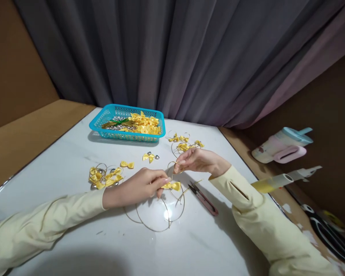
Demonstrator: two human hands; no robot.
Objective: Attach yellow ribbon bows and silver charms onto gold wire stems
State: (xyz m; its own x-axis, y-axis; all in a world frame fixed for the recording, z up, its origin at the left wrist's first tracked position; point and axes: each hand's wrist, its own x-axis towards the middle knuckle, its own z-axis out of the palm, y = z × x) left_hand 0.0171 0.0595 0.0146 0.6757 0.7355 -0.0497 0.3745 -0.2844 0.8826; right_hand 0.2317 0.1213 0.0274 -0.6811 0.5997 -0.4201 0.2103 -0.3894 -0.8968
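My left hand point(143, 184) is closed in a pinch on a yellow ribbon bow point(174, 186), just left of the table's middle. My right hand point(193, 159), fingers pinched together, grips a thin gold cord point(170, 164) that curves up beside the bow. Loose loops of gold cord point(152, 230) lie on the table below my hands. Thread snips point(205, 201) rest to the right. Left of my left hand is a cluster of bows with cord and silver beads point(110, 178). A single bow point(127, 165) lies behind it, and another bow point(148, 157) sits beside two silver beads.
A blue plastic basket point(126, 137) at the back holds yellow bows, silver beads and a tied gold bundle. More corded bows point(183, 147) lie behind my right hand. Along the right edge are a lidded cup point(268, 147), a bottle with yellow contents point(271, 184) and black scissors point(327, 234).
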